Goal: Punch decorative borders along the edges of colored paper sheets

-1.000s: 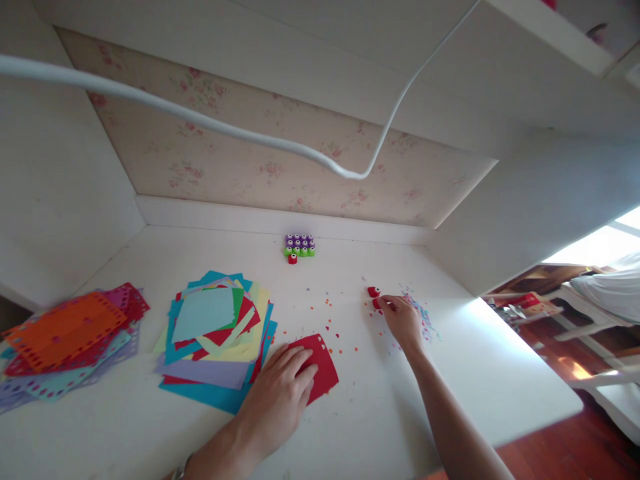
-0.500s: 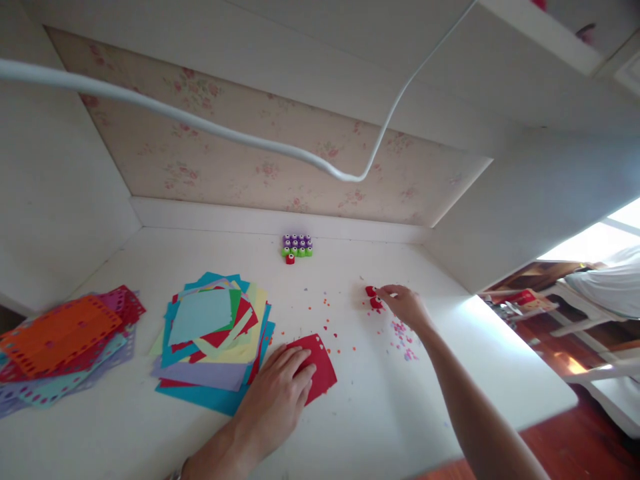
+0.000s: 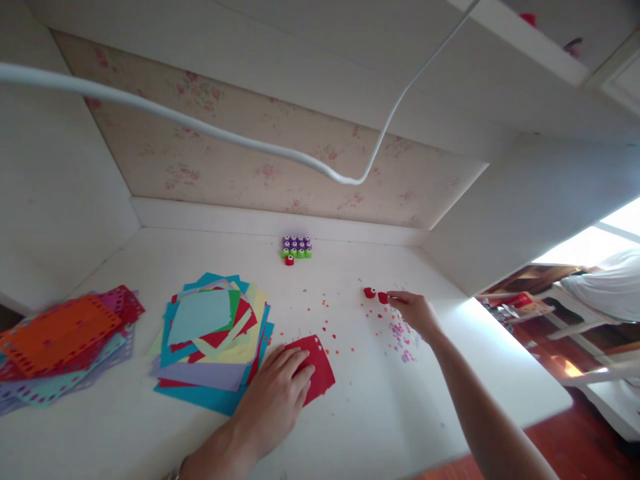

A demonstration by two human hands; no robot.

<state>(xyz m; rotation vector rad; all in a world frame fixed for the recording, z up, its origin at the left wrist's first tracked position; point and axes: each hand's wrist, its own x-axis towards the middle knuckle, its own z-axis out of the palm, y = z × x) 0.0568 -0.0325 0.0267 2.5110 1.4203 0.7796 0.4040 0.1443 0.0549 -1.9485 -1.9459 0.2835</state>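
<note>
My left hand [image 3: 280, 387] lies flat on a sheet of red paper [image 3: 323, 363], which has small cut-outs near its top corner. Far to the right, my right hand [image 3: 414, 312] pinches a small red paper punch [image 3: 383, 298] between thumb and fingertips, just above or on the table. Left of it, a second red paper punch [image 3: 369, 293] rests on the tabletop, apart from my fingers. Below my right hand lies a scatter of pink and purple paper bits [image 3: 401, 333]. Red and orange bits [image 3: 325, 303] are strewn between the hands.
A stack of coloured paper [image 3: 200, 317] lies left of my left hand, with a pile of hole-edged sheets [image 3: 75, 333] farther left. Purple and green punches [image 3: 297, 245] stand in rows near the back wall, a red punch [image 3: 289, 261] before them. A white cable [image 3: 280, 150] hangs across.
My right hand has moved slightly right and down with one red paper punch, drawing it away from the other. My left hand stays on the red paper.
</note>
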